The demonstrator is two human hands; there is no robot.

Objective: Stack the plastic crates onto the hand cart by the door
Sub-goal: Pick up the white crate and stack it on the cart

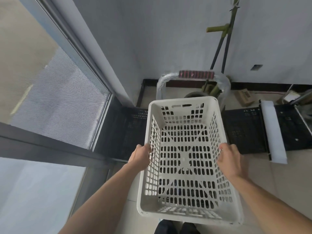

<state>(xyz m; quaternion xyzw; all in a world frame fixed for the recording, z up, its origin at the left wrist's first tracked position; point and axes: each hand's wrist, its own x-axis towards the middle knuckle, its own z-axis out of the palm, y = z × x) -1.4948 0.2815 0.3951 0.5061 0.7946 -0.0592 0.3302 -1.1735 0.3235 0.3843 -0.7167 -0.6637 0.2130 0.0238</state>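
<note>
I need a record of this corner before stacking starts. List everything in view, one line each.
crate: one, white, centre, held by its side walls
cart handle: one, silver with a red grip, behind the crate by the wall
slotted panels: two, black, on the floor left and right of the crate
foam strip: one, white, on the right panel
poles: a few, green and dark, against the back wall
small box: one, brown, floor at right
glass door: one, grey frame, left
shoes: two, dark, bottom edge
left hand: grips the crate's left wall
right hand: grips its right wall
</note>
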